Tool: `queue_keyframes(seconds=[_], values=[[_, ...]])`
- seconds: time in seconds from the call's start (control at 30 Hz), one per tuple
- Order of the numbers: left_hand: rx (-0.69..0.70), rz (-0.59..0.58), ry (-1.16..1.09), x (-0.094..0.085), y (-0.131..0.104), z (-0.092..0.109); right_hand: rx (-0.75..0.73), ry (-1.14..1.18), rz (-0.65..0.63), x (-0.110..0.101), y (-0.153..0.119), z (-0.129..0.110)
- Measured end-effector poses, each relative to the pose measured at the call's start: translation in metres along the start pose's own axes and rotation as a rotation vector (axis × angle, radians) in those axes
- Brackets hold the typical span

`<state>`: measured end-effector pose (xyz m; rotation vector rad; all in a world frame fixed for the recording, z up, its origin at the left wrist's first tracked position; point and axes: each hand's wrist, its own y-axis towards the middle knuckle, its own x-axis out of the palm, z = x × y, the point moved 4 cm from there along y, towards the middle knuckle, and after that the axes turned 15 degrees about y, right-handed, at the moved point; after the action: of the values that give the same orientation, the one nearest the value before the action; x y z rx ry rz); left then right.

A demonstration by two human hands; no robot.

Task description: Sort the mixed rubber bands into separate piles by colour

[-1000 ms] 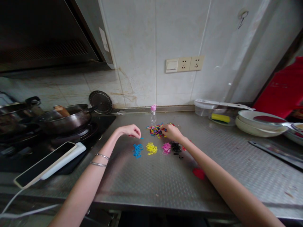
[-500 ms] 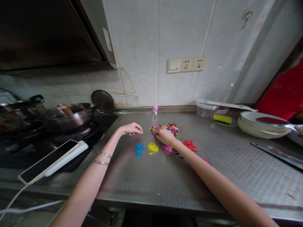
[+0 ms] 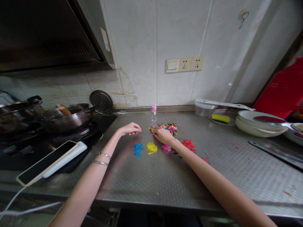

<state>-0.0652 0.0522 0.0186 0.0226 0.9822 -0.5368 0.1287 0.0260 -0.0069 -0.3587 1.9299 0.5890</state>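
Note:
A mixed heap of small coloured clips [image 3: 170,127] lies on the metal counter near the wall. My right hand [image 3: 163,135] rests at its left front edge, fingers bent down into the pieces; what they pinch is hidden. Left of the heap, my left hand [image 3: 132,129] hovers with curled fingers pressed together, and anything in them is too small to make out. Nearer me are separate piles: blue [image 3: 138,149], yellow [image 3: 151,147], pink [image 3: 166,148] and red [image 3: 188,145]. A dark pile is partly under my right forearm. Behind the heap stands a clear bottle with a pink top [image 3: 153,114].
On the left are a stove with a pan [image 3: 68,119] and a phone [image 3: 47,162] on a white block with a cable. On the right are stacked bowls [image 3: 260,126], a yellow sponge [image 3: 220,118], a clear container [image 3: 205,108] and a knife [image 3: 276,154].
The whole view has shifted slightly, so things appear a little further left. Both hands keep nearly the same places and poses over the counter.

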Motion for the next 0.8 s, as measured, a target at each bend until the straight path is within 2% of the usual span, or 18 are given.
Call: queue_keyframes(seconds=[0.2,0.3,0.43,0.53,0.67,0.8], values=[[-0.016,0.070,0.012,0.000,0.004,-0.004,-0.118,0.145,0.051,-0.009,0.000,-0.012],[-0.011,0.118,0.003,0.000,0.008,-0.008,-0.240,0.257,0.082,-0.009,-0.002,-0.031],[-0.009,0.167,-0.015,0.002,0.014,-0.014,-0.419,0.366,0.058,-0.003,-0.009,-0.063],[-0.008,0.169,0.004,0.004,0.018,-0.019,-0.485,0.404,0.059,-0.003,-0.012,-0.074],[-0.037,0.219,0.041,0.006,0.024,-0.023,-0.421,0.404,0.119,-0.016,-0.011,-0.057],[-0.035,0.382,0.047,0.009,0.035,-0.019,-0.251,0.343,0.186,-0.036,-0.009,-0.020]])
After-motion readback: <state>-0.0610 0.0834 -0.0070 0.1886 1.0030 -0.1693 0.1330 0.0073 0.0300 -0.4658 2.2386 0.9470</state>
